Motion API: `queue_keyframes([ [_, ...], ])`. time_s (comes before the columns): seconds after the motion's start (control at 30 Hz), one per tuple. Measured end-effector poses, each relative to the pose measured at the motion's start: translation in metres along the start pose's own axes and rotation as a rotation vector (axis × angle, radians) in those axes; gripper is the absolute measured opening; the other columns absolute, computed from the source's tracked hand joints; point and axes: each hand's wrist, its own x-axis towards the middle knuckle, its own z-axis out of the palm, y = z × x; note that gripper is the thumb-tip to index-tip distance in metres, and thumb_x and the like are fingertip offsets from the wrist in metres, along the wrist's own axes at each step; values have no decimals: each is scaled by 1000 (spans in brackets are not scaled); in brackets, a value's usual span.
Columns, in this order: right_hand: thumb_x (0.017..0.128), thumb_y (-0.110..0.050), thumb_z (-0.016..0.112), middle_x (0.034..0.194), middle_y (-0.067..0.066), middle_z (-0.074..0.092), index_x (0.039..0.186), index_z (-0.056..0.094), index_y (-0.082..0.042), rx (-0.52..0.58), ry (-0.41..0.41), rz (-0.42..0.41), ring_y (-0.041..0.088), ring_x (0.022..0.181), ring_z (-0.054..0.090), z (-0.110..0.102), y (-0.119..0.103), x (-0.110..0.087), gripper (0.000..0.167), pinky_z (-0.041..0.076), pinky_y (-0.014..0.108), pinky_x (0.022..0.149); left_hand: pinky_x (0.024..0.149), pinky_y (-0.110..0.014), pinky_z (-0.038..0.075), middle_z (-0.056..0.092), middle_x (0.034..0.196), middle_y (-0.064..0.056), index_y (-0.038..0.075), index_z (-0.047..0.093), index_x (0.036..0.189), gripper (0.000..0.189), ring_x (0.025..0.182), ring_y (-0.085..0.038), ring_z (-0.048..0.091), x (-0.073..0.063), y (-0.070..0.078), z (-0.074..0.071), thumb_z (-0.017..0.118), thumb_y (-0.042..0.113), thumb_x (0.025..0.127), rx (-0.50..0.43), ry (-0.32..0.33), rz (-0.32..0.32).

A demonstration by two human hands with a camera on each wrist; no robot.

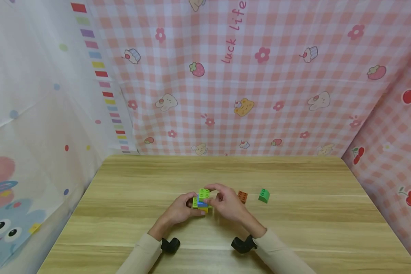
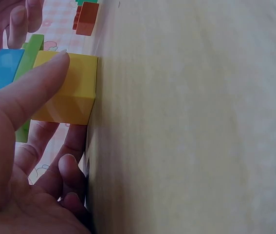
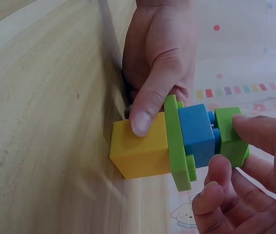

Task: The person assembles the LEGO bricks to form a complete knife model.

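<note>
The left hand [image 1: 181, 208] gripped the yellow block [image 3: 140, 153]; the right hand [image 1: 227, 203] pinched the light-green block [image 3: 229, 141] above the blue block [image 3: 196, 136], a gap showing. The brown brick [image 1: 243, 196] lay at the stack's [image 1: 202, 203] three o'clock. A skewed push could have missed the studs [image 3: 216, 134]; a slack left grip, tipped everything

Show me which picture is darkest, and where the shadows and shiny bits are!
Left wrist view: dimmest, with the table looking soft and smeary; right wrist view: dark shadows on the table beside the yellow block; head view: a pale shine on the table's near part.
</note>
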Motion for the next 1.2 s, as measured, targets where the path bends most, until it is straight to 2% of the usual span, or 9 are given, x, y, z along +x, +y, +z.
queue_keyframes([
  [0.27,91,-14,71,104,0,66,126,64,-12,-18,-4,-18,4,56,48,2,-2,1,35,40,21,48,72,-32,38,52,82,1,14,62,99,27,80,-17,47,1,-2,0,83,21,82,6,-3,15],
  [0.43,91,-13,71,99,4,65,126,64,-12,-24,-14,-28,4,56,48,3,-1,2,35,40,21,48,74,-32,40,55,86,0,13,62,99,28,83,-17,50,1,-2,-1,83,21,82,4,-1,14],
  [0.67,90,-15,73,107,1,65,124,65,-12,-34,-5,-27,5,57,49,5,-1,2,35,41,22,49,74,-30,42,59,91,-1,13,62,101,29,84,-17,51,1,-2,-1,83,20,81,3,-2,16],
  [0.97,91,-19,74,110,-1,67,122,66,-14,-39,24,-12,7,61,52,9,0,1,33,43,22,51,71,-27,42,60,91,-3,10,63,101,30,82,-16,51,0,-1,2,83,15,80,-4,22,41],
  [1.07,91,-19,73,111,-2,68,122,66,-15,-33,28,-6,8,60,52,9,-1,1,32,42,22,51,70,-27,42,60,91,-4,8,63,101,28,81,-16,51,-3,4,2,82,10,81,-4,32,44],
  [1.2,91,-18,73,111,-1,69,122,67,-15,-38,33,-7,8,60,52,10,-1,0,32,42,22,51,71,-27,43,61,92,-6,6,62,99,26,82,-18,52,-11,21,1,80,5,81,-26,33,45],
])
